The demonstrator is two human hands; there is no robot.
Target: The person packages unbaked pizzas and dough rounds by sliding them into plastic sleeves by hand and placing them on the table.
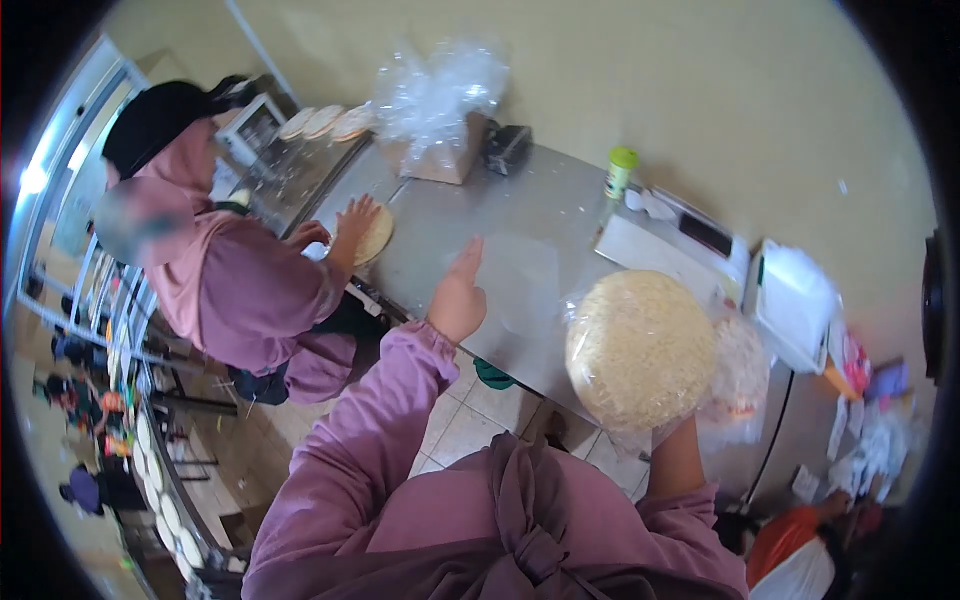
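My right hand (676,440) holds up a round pizza (640,350) in a clear plastic bag, its top covered in pale, shredded-looking topping. Most of that hand is hidden beneath it. My left hand (459,302) is over the steel table (440,215) with its fingers stretched out and nothing in it. A clear plastic sheet or bag (520,285) lies flat on the metal just right of that hand. Beside the held pizza, another bagged item (738,375) shows whitish and orange topping.
At the left a co-worker (255,260) presses a hand on a round base (374,238). A box with plastic bags (440,90) stands at the back, near a green-lidded container (620,172). A scale (665,250) and white tray (795,300) are on the right. Another person (795,550) is at lower right.
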